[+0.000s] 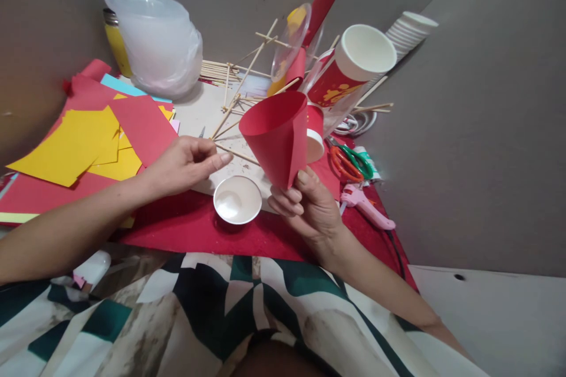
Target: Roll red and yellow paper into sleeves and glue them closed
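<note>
A red paper cone, wide mouth up and point down, is pinched near its tip by my right hand. My left hand hovers left of the cone, its thumb stretched out and its fingers loosely curled, with nothing visible in them. Below and between both hands stands a white paper cup, seen from above into its inside. Just beyond my left fingers are thin wooden sticks joined into a frame. Behind the cone stands a red-and-white paper cup, mouth up, on another cup.
Red and yellow paper sheets lie at the left. Stacked clear plastic bowls stand at the back beside a yellow jar. At the right are scissors, a pink glue gun with a cord and stacked white cups.
</note>
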Motion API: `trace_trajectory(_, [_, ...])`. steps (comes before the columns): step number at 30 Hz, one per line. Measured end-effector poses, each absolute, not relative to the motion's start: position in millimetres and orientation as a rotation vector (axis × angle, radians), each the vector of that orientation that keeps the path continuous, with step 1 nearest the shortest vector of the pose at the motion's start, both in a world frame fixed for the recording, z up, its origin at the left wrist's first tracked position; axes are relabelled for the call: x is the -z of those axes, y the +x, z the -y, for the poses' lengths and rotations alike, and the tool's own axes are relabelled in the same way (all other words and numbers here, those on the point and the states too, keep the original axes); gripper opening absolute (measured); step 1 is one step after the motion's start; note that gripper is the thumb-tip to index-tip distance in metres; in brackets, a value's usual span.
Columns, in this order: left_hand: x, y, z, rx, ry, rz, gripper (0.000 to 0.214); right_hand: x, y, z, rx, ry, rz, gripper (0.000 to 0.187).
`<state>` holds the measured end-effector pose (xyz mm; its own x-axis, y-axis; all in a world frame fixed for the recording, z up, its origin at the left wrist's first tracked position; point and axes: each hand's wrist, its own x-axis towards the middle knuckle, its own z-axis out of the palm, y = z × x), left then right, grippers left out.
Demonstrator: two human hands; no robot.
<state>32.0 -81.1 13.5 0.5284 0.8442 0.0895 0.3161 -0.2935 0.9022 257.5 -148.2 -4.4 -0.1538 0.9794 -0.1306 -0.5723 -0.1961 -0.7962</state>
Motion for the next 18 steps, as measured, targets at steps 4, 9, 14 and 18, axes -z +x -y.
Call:
trace_trajectory(4, [-14.5,28.5,85.3,-1.245,1.854,-0.980,0.020,4.1,256.0,149.6,-1.609,-0.763,0.741,0.042])
trace_trajectory(9, [-12.4,22.5,96.1,-1.588,1.969,-0.586,0.035,4.2,251.6,152.4,-1.447,-0.809,0.847,0.039])
trace_trajectory(14, [-18.7,20.1,109.3,-1.443,2.055,-0.485,0.055,9.8,250.2,154.0,-1.344,-0.831,0.975,0.030])
trace_trajectory(18, [-25.1,23.1,116.1,-1.370,2.042,-0.596,0.043,16.9,251.6,154.6,-1.315,-0.854,1.087,0.023])
